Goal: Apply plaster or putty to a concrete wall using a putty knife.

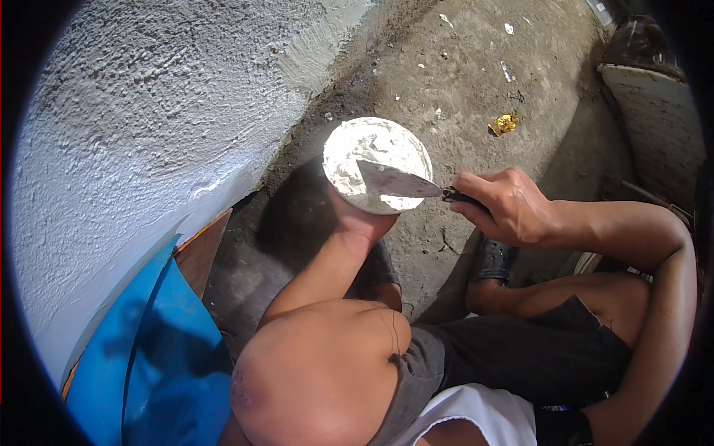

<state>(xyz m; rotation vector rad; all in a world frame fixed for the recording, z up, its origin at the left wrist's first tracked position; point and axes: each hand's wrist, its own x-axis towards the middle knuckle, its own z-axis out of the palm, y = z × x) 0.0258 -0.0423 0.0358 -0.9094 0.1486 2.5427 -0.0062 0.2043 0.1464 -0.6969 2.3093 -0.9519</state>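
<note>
A round white tub point(332, 181) full of thick white paste point(387, 141) is held up by my left hand point(358, 223), which cups it from beneath; most of those fingers are hidden under it. My right hand point(509, 204) is closed around the dark handle of a pointed trowel point(398, 181). The trowel's metal blade lies over the paste, its tip toward the left, with white smears on it. Whether the blade touches the paste I cannot tell for sure.
On the left rises a rough, whitish plastered wall point(171, 97). A blue sheet point(160, 349) leans at its foot beside a brown board point(202, 256). Scraps and a gold crumpled wrapper point(504, 124) lie on the concrete floor point(461, 82). A worn white box-like object point(654, 111) stands far right.
</note>
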